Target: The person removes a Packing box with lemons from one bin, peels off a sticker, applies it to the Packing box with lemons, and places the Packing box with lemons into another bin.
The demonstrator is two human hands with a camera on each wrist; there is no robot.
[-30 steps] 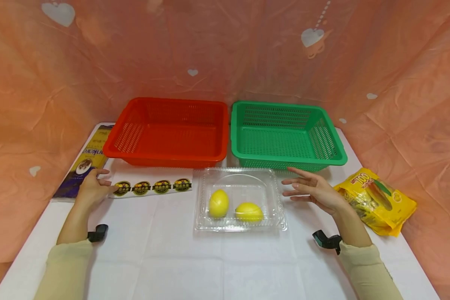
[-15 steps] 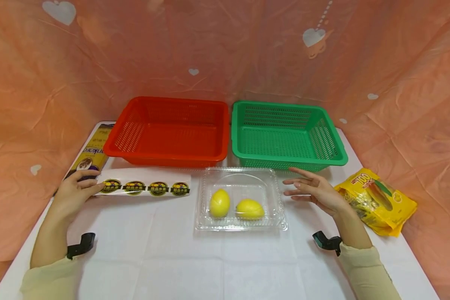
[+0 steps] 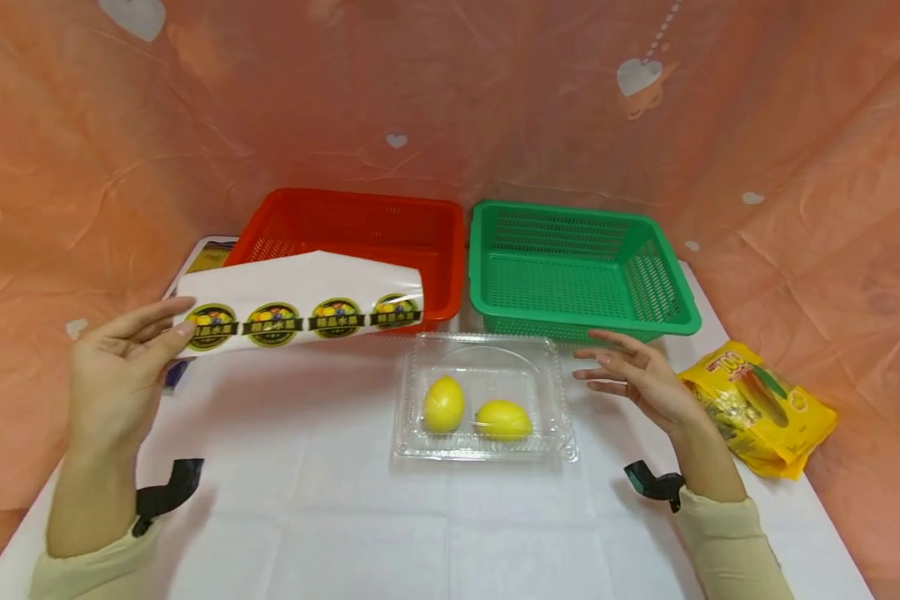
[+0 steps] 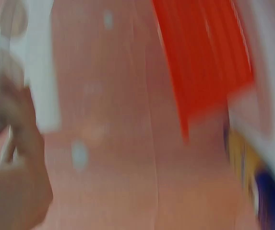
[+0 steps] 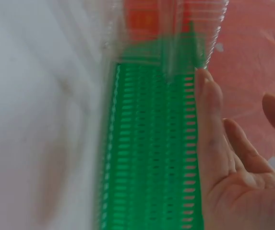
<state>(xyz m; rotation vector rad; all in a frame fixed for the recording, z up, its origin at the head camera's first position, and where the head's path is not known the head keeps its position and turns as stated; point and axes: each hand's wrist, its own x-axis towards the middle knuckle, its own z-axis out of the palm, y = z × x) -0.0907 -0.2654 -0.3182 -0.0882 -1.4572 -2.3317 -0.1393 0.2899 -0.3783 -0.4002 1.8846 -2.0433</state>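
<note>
My left hand point(image 3: 123, 362) pinches the left end of a white sticker strip point(image 3: 307, 279) between thumb and fingers. Several round black-and-gold fruit labels line its lower edge. The strip is raised above the table and overlaps the red basket point(image 3: 360, 212) in the head view; the left wrist view shows it blurred. My right hand point(image 3: 645, 379) hovers with fingers spread and holds nothing, just right of a clear plastic clamshell box point(image 3: 487, 367). Two yellow lemons, one upright point(image 3: 444, 405) and one on its side point(image 3: 504, 419), lie inside the closed-looking box.
A green basket point(image 3: 585, 321) stands beside the red one at the back. Near my right forearm lies a yellow candy bag point(image 3: 765, 408). A purple-and-gold packet point(image 3: 212, 257) at the left is mostly hidden behind the strip. A peach curtain point(image 3: 540, 108) hangs behind the white table point(image 3: 450, 533).
My left hand took hold of the sticker strip, drew it left along the table, then lifted it. It now covers part of the red basket. My right hand has barely moved.
</note>
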